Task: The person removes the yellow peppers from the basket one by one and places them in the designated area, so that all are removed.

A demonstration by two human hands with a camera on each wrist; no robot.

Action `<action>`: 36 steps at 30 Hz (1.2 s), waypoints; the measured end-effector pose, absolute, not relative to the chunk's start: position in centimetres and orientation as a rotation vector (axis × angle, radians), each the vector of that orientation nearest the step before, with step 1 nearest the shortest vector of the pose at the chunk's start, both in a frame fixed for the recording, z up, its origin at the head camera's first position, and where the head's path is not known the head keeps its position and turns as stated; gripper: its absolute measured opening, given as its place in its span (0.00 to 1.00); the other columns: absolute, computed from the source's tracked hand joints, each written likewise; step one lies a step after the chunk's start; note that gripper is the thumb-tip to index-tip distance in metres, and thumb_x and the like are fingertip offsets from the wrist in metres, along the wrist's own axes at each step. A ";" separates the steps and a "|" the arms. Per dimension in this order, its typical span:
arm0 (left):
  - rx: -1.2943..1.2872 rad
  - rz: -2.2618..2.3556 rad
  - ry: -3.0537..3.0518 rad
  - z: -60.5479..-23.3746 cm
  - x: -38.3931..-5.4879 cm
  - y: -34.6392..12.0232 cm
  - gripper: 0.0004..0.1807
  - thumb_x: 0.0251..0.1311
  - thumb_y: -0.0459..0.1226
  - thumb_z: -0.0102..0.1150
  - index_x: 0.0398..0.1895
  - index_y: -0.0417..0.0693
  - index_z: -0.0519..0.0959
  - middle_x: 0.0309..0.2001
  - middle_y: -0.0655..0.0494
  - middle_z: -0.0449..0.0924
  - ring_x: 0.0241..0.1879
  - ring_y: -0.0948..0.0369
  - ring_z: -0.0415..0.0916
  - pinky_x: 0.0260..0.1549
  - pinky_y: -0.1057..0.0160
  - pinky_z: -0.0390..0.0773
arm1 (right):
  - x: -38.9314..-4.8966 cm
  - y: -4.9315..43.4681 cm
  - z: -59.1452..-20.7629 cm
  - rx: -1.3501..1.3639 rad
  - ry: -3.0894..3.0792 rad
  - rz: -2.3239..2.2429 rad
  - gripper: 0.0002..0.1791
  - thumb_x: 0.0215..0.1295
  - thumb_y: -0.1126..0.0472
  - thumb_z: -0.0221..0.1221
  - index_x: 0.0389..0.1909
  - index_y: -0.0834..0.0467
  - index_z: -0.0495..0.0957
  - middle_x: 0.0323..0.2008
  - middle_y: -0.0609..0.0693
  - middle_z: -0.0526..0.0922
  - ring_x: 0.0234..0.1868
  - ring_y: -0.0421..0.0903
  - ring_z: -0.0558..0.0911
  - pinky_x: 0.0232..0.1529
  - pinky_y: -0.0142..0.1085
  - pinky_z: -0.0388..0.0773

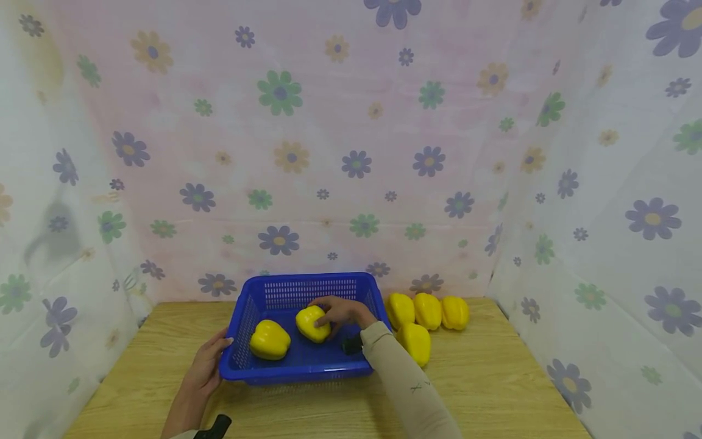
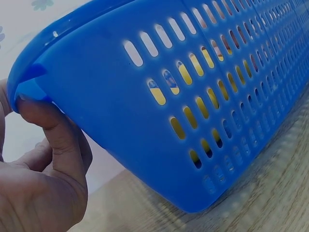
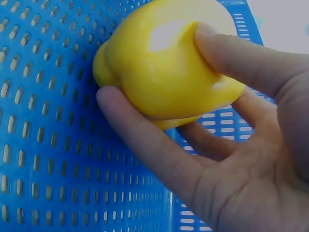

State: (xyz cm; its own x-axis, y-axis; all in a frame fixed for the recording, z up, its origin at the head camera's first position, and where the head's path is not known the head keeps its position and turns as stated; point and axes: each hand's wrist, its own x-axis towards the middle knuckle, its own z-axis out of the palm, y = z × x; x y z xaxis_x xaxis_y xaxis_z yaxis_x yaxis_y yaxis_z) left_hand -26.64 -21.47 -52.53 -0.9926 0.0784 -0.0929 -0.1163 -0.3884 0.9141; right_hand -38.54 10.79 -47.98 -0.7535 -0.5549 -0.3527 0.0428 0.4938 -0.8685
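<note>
A blue plastic basket (image 1: 307,370) with slotted walls stands on the table. My left hand (image 1: 205,364) grips its rim at the left end; in the left wrist view the fingers (image 2: 63,140) curl over the rim's corner. Inside the basket, my right hand (image 1: 341,312) holds a yellow bell pepper (image 1: 312,323) between thumb and fingers. The right wrist view has that bell pepper (image 3: 164,63) close to the basket's slotted surface (image 3: 43,145). A second yellow bell pepper (image 1: 270,340) lies in the left part of the basket, apart from the right hand.
Several yellow bell peppers sit on the wooden table (image 1: 482,378) right of the basket, the nearest bell pepper (image 1: 415,343) partly behind the right sleeve (image 1: 406,378). A flowered cloth (image 1: 329,213) hangs behind the table and along both sides.
</note>
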 end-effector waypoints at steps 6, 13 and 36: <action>-0.108 2.485 1.705 -52.1 -26.4 -21.4 0.18 0.75 0.34 0.45 0.64 0.57 0.67 0.47 0.70 0.82 0.49 0.68 0.81 0.51 0.65 0.83 | -38.1 10.9 -47.5 -0.338 2.116 -1.284 0.31 0.65 0.67 0.66 0.69 0.58 0.72 0.61 0.62 0.72 0.52 0.59 0.79 0.42 0.55 0.86; -0.044 2.519 1.670 -52.0 -26.2 -21.5 0.17 0.76 0.33 0.45 0.48 0.69 0.78 0.47 0.68 0.84 0.47 0.67 0.82 0.48 0.65 0.84 | -38.1 10.8 -47.3 -0.239 2.075 -1.356 0.32 0.64 0.66 0.67 0.70 0.60 0.72 0.56 0.61 0.76 0.47 0.59 0.83 0.42 0.54 0.86; 0.172 2.541 1.631 -52.9 -26.7 -21.8 0.13 0.75 0.36 0.49 0.57 0.60 0.74 0.50 0.66 0.84 0.49 0.68 0.82 0.49 0.66 0.83 | -37.6 12.0 -44.3 -0.254 2.046 -1.516 0.40 0.66 0.61 0.67 0.76 0.61 0.62 0.55 0.60 0.80 0.40 0.57 0.88 0.51 0.57 0.82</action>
